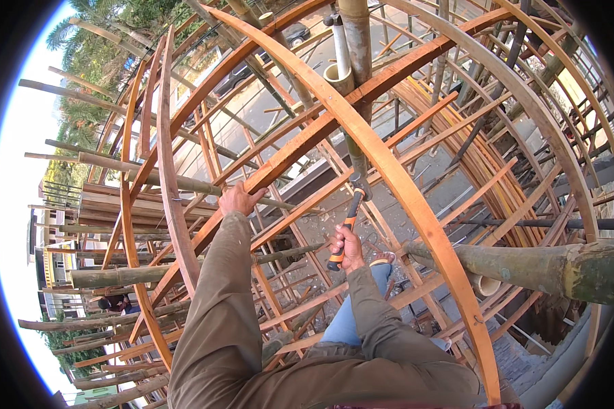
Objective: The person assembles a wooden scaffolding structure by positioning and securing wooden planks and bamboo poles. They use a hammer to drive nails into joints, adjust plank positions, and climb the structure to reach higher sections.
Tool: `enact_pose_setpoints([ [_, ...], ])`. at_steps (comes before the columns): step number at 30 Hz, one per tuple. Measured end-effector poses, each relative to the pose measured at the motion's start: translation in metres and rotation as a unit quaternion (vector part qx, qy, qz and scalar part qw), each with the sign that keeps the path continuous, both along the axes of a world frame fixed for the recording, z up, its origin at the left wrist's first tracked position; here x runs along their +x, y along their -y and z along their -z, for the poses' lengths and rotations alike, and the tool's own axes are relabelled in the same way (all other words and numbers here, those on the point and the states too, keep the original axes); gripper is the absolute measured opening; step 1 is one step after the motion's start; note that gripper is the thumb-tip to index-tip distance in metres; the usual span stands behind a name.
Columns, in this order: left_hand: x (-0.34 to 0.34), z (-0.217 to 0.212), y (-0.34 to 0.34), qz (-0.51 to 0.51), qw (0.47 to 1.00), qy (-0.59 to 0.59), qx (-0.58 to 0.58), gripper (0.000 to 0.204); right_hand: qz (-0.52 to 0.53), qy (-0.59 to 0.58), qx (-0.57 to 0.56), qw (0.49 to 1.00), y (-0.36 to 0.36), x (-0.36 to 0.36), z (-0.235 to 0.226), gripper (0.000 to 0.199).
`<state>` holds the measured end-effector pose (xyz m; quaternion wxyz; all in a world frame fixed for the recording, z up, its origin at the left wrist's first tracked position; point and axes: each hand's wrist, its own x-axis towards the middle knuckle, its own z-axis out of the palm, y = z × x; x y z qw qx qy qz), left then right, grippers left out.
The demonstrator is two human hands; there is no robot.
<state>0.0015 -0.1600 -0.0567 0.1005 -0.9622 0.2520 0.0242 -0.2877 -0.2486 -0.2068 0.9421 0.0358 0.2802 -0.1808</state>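
My left hand (241,200) grips a reddish-brown timber beam (290,155) that slants up to the right, its fingers bent over the wood and its thumb out to the side. In my right hand (348,248) is a hammer (354,210) with a black and orange handle. Its dark metal head points away from me, near the foot of an upright bamboo pole (354,41). A long curved timber (402,174) crosses over the beam to the right of both hands. My jeans-clad leg and a sandalled foot (382,259) show below the hammer.
Bamboo scaffold poles surround me, one thick pole (539,268) at right. A white stick with a dark top (340,48) stands in a cut bamboo cup (339,78). Stacked planks (488,170) lie below. Another person (114,303) is far left. Ground shows through the lattice.
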Motion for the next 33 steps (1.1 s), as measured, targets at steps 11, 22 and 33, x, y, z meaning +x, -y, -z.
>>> enact_pose_setpoints([
  [11,0.005,0.007,-0.001,-0.002,1.0,-0.008,0.009,0.079,0.073,0.256,0.237,0.935,0.066,0.049,0.018,0.025],
  [22,0.002,0.008,-0.002,0.011,1.0,0.022,0.0,0.082,0.113,0.021,0.251,0.961,0.01,-0.036,0.102,0.021],
  [33,0.001,0.005,0.002,0.0,1.0,-0.021,0.013,0.09,0.037,0.023,-0.055,0.998,0.022,0.025,-0.026,0.016],
])
